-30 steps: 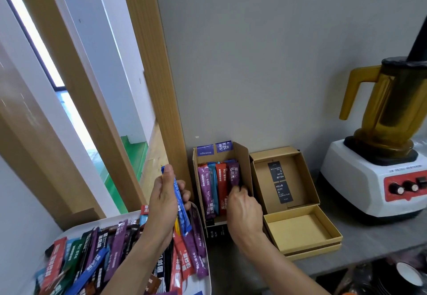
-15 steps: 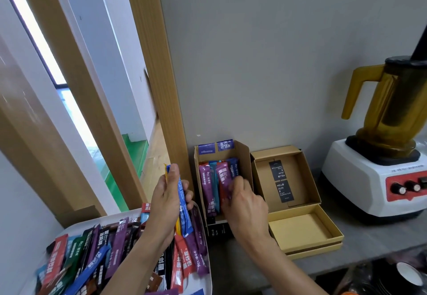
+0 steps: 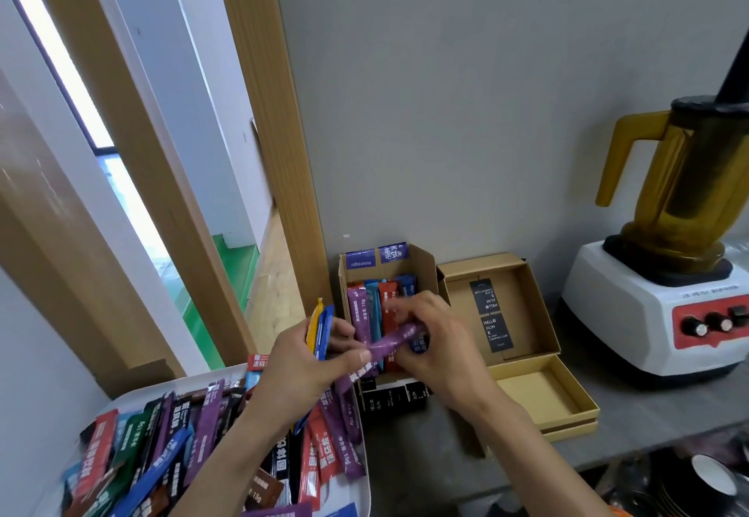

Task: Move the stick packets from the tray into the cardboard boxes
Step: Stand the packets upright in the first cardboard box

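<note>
A white tray (image 3: 360,488) at the lower left is heaped with several coloured stick packets (image 3: 170,447). My left hand (image 3: 300,362) grips a bunch of packets, with yellow and blue ends (image 3: 322,328) sticking up above the fingers. My right hand (image 3: 437,346) pinches one purple packet (image 3: 395,340) that is also held in the left bunch. Both hands meet in front of an open cardboard box (image 3: 423,269) against the wall, which holds several upright packets. Right of it stands a second open cardboard box (image 3: 531,293) holding only black labels.
A blender (image 3: 668,257) with a white base and an amber jug stands on the grey counter (image 3: 668,407) at the right. A wooden door frame (image 3: 279,151) rises left of the boxes. Below the counter edge at the lower right there are dishes (image 3: 709,480).
My right hand has left the packets in the first box and come back to the left hand, where it takes hold of a purple packet. The left hand has moved right, towards the box.
</note>
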`<state>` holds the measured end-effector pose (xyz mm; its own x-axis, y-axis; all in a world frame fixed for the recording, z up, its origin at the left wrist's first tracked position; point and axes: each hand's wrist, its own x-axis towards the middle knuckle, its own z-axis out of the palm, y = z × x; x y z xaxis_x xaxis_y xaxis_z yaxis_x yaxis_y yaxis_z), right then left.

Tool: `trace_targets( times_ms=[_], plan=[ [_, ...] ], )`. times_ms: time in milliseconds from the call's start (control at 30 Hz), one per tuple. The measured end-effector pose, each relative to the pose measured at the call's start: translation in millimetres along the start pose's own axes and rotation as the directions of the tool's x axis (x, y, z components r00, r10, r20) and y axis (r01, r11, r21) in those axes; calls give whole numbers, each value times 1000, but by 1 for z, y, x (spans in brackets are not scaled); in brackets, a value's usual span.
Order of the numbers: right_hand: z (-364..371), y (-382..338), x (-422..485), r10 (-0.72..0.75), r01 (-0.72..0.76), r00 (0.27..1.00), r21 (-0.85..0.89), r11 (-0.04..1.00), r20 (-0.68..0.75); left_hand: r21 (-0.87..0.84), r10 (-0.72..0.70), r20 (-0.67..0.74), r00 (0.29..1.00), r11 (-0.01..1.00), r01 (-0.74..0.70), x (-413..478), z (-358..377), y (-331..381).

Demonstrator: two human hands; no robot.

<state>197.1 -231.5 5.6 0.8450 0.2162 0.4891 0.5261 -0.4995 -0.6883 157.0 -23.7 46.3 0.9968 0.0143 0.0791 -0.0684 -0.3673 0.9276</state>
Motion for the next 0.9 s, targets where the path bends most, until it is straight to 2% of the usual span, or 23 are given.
trace_targets(
  times_ms=[67,167,200,267,400,467,533,567,633,667,733,800,900],
  plan=[
    [-4,-8,0,126,-104,989,243,964,-77,16,-28,-48,998,999,28,1,-3,-4],
    [-4,-19,-2,357,-227,925,564,794,-130,-42,-72,-75,995,997,69,1,-4,-6],
    [-2,-21,-3,416,-273,903,606,747,-106,-47,-70,-76,995,997,67,1,-3,-7],
    [4,-26,-6,482,-364,874,587,723,-52,-42,-53,-84,995,998,50,0,1,-8],
    [18,-28,-8,477,-401,878,600,693,35,24,-4,-69,998,1000,6,-1,7,-8],
    [24,-23,-6,461,-400,886,431,809,-43,52,28,-36,999,998,-26,-2,8,-6],
    [27,-15,-2,360,-362,922,9,932,-146,90,49,-90,995,995,-41,-2,8,-4],
    [28,-13,1,288,-318,943,-198,927,-165,56,28,-131,991,998,-21,-1,8,-5],
    [34,-10,9,223,-269,963,-451,851,-154,-170,-94,-147,985,983,69,2,6,-5],
    [38,-8,14,235,-273,962,-522,808,-139,-336,-149,-124,981,936,100,3,5,-6],
    [46,-4,24,284,-298,951,-603,740,-121,-614,-183,-62,981,782,107,6,3,-7],
    [50,-2,29,336,-325,936,-633,703,-107,-726,-175,-36,984,682,95,6,1,-5],
    [51,-1,28,357,-323,930,-659,680,-87,-776,-148,-17,989,626,81,3,-2,0]
  ],
)
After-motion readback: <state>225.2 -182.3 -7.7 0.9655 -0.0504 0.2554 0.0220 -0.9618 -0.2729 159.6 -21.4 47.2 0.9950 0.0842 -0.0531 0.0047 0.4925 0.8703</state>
